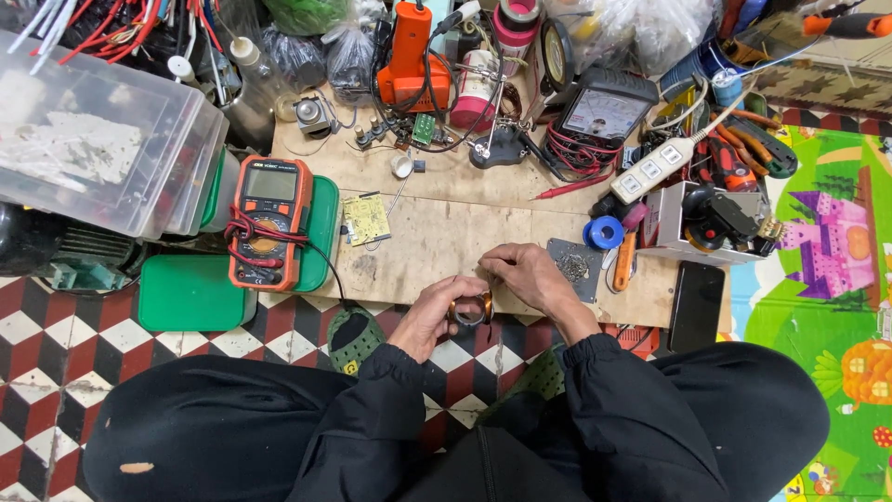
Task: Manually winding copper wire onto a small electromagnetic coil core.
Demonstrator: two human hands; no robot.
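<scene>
My left hand (433, 314) grips a small copper wire coil (471, 309) at the near edge of a low wooden board (437, 237). My right hand (530, 277) is just right of the coil, fingers pinched together above it, seemingly on a thin wire end that is too fine to see clearly. Both hands meet over the board's front edge, above my black-clad knees.
An orange multimeter (269, 221) lies on a green lid (190, 293) at left. A small circuit board (365, 218), blue tape roll (605, 232), grey plate with screws (574, 268), black phone (697, 305), power strip (658, 167) and analog meter (604, 112) surround the hands. A clear plastic bin (93, 139) stands far left.
</scene>
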